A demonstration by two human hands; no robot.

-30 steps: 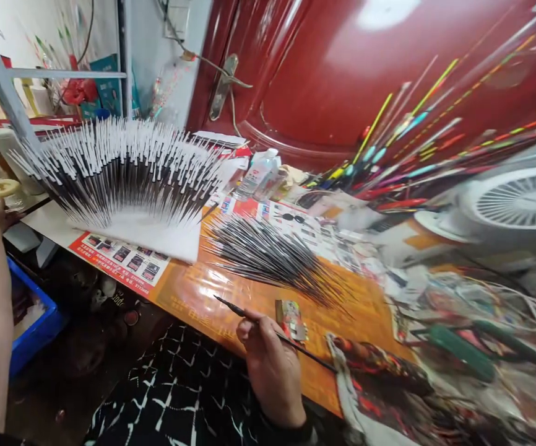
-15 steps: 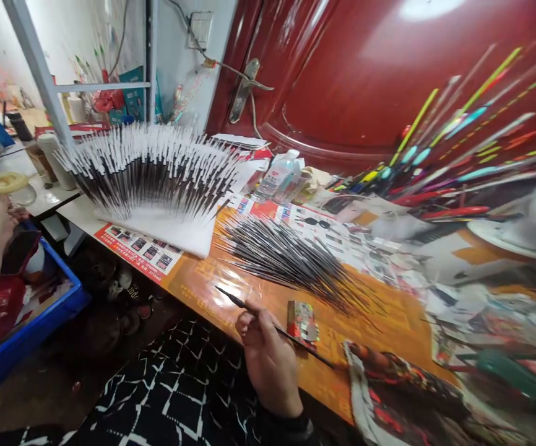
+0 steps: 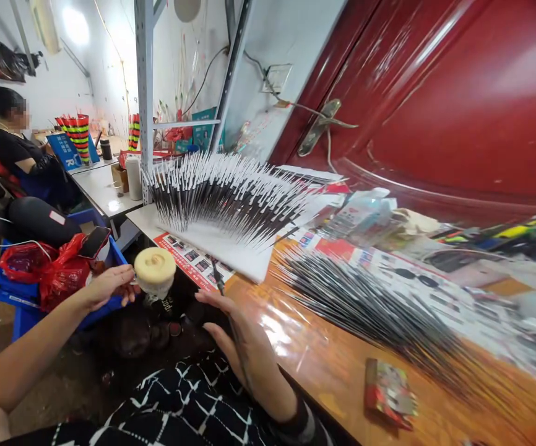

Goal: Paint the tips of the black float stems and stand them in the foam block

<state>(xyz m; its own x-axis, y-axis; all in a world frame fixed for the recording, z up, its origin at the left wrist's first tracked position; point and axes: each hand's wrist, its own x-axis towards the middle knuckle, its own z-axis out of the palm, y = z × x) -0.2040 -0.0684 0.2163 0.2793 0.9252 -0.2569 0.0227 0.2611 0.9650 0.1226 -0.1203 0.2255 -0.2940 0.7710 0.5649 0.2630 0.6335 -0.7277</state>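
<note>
My left hand [image 3: 110, 288] holds a small clear jar [image 3: 156, 291] with a cream-yellow lid [image 3: 155, 266], in the air beside the table edge. Its fingers press against the jar's left side. My right hand [image 3: 244, 337] is raised close to the jar's right, fingers stretched out. A thin dark stick, looking like a fishing float [image 3: 216, 275], is held against that hand, its tip pointing up; the lower part is mostly hidden. Many similar floats with white tips [image 3: 231, 186] stand in a white foam block [image 3: 249, 263]. A bundle of dark sticks [image 3: 365, 297] lies on the table.
The orange tabletop [image 3: 305, 353] bears a small red box [image 3: 389, 393]. Below left stands a blue crate [image 3: 94, 217] with red bags [image 3: 64, 272]. A metal shelf post [image 3: 144, 93] rises behind. Another person [image 3: 17, 148] sits far left; a red door [image 3: 435, 124] stands right.
My left hand has brought the lidded jar rightward, towards my right hand. The right hand has opened its fingers and tilted the float more upright. The view has turned left.
</note>
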